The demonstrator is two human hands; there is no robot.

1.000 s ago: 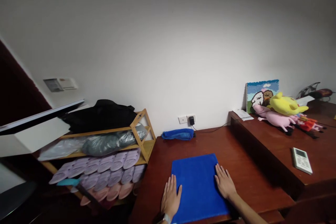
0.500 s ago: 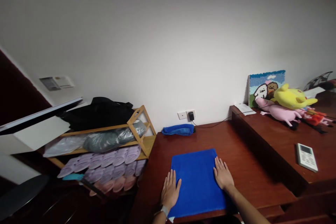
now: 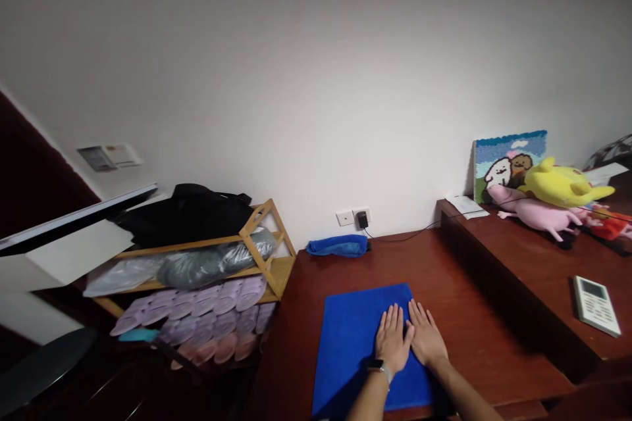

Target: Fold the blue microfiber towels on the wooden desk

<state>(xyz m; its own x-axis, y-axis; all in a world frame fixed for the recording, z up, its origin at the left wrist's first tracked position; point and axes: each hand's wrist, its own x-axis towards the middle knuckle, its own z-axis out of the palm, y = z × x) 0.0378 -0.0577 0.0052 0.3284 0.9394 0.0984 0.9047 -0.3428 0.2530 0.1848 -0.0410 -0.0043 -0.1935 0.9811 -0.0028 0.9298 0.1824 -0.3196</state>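
A blue cloth (image 3: 348, 335) lies spread out on the reddish-brown table (image 3: 469, 316). My left hand (image 3: 394, 340), with a watch on its wrist, rests palm down on the right part of the cloth, fingers extended. Close beside it, my right hand (image 3: 427, 337) lies flat over the cloth's right edge. Neither hand grasps anything. Another blue cloth (image 3: 338, 246), folded, sits at the table's back edge near the wall.
On the raised surface at right are plush toys (image 3: 563, 184), a dog picture (image 3: 511, 164) and a white device with buttons (image 3: 596, 306). A plug (image 3: 362, 219) trails a black cable. Slippers (image 3: 227, 296) fill a wooden rack (image 3: 282, 270) at left.
My left hand has moved right, from the cloth's left edge to beside my right hand. My right hand stays near the right edge. The view has shifted slightly.
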